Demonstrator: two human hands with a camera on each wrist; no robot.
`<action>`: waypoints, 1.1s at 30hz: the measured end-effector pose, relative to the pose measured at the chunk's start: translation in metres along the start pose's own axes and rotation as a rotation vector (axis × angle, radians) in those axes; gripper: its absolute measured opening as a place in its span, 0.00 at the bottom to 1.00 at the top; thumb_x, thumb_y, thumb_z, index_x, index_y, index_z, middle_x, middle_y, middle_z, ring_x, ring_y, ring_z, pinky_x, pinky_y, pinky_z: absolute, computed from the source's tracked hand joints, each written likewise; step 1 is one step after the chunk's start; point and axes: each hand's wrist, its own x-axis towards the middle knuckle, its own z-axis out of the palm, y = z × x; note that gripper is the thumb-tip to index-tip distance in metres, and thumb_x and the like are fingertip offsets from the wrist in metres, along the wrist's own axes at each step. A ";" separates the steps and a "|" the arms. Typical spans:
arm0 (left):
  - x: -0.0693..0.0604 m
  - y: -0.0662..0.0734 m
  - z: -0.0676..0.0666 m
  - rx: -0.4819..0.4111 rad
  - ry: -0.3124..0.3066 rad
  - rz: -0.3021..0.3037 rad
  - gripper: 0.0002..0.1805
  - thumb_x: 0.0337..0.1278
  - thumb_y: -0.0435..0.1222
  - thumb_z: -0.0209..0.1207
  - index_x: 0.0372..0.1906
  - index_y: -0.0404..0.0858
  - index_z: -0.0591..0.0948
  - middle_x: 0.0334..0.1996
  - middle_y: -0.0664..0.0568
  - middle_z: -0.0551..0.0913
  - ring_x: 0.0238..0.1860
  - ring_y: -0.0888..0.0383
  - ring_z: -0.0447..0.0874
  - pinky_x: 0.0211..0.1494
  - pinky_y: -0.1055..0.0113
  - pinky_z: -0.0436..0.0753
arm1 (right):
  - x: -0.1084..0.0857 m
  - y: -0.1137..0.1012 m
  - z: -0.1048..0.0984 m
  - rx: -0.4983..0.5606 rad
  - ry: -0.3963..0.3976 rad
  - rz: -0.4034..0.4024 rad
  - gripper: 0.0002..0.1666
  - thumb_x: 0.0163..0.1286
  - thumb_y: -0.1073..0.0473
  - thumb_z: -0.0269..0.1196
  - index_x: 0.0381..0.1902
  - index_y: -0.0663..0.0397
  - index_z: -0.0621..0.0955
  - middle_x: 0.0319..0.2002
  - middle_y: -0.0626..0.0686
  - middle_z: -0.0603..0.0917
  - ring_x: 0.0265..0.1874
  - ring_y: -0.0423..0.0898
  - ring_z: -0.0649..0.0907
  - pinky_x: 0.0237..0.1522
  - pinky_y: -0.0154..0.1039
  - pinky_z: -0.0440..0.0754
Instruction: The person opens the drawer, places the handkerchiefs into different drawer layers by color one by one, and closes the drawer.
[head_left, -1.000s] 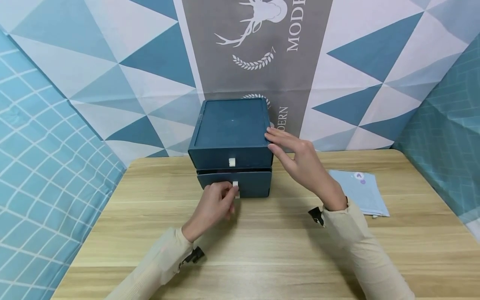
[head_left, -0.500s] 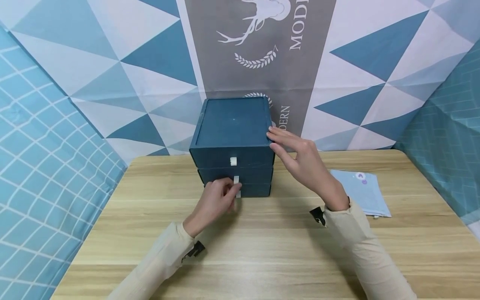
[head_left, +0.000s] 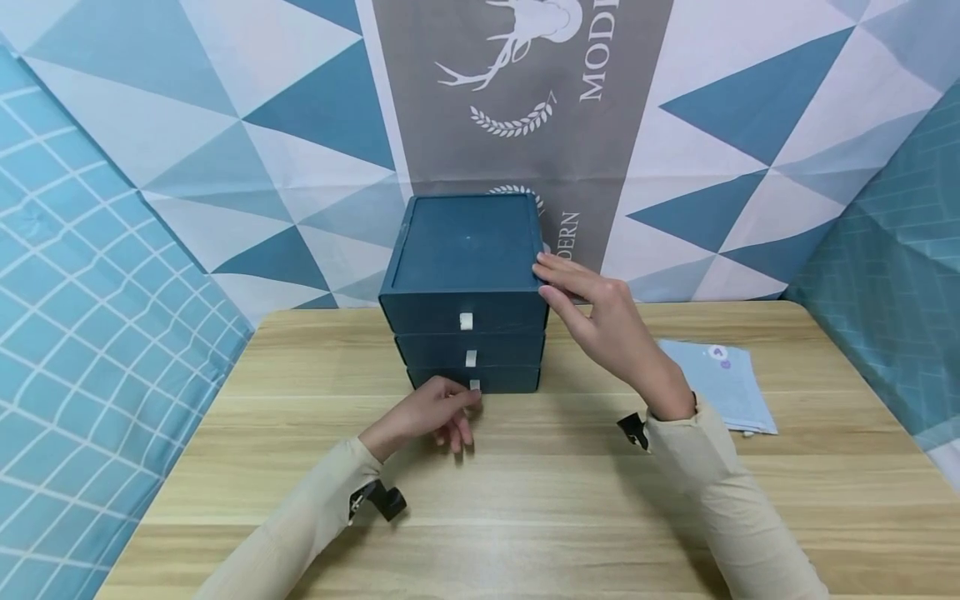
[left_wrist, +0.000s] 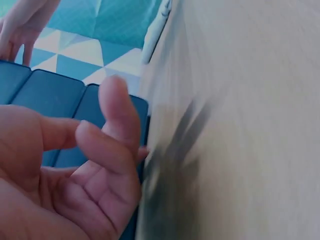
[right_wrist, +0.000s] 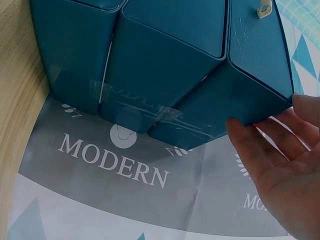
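A dark blue cabinet point(head_left: 465, 250) with three stacked drawers stands at the back of the table. Every drawer front is flush, with a small pale pull tab on it. By the tab point(head_left: 475, 385) of the bottom drawer point(head_left: 513, 381) is my left hand point(head_left: 438, 408), thumb and index at the tab, other fingers hanging loose below. In the left wrist view those fingers hide the tab, and no grip on it shows. My right hand point(head_left: 600, 312) rests its fingertips against the upper right edge of the cabinet, fingers fairly straight, as the right wrist view also shows.
On the right of the wooden table point(head_left: 525, 517) lies a flat light blue pouch point(head_left: 723, 387), partly behind the right forearm. A patterned backdrop point(head_left: 300, 167) hangs close behind the cabinet. Tape point(right_wrist: 170, 115) runs across the cabinet's side.
The middle drawer, slightly out a second ago, has gone in flush. My left hand has let go of its tab and moved down to the bottom tab. The right hand has stayed put.
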 end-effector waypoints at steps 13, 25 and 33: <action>0.013 -0.007 0.006 -0.171 0.009 -0.007 0.24 0.80 0.42 0.44 0.48 0.23 0.80 0.15 0.52 0.81 0.15 0.62 0.78 0.19 0.70 0.74 | 0.000 0.000 -0.001 -0.007 0.001 0.008 0.20 0.75 0.60 0.60 0.62 0.57 0.80 0.67 0.53 0.76 0.66 0.45 0.75 0.42 0.41 0.86; 0.013 -0.013 0.008 -0.166 0.069 0.000 0.22 0.78 0.42 0.47 0.44 0.25 0.81 0.10 0.55 0.71 0.11 0.61 0.73 0.17 0.70 0.70 | -0.002 0.001 -0.001 -0.017 -0.005 0.019 0.20 0.75 0.59 0.60 0.62 0.56 0.80 0.67 0.52 0.76 0.65 0.45 0.76 0.38 0.40 0.86; 0.012 -0.014 0.007 -0.152 0.070 -0.006 0.21 0.78 0.41 0.47 0.42 0.26 0.82 0.10 0.54 0.73 0.11 0.62 0.73 0.16 0.70 0.70 | -0.002 0.002 0.000 -0.004 -0.006 0.010 0.20 0.75 0.59 0.60 0.62 0.55 0.80 0.67 0.52 0.76 0.65 0.45 0.76 0.36 0.41 0.86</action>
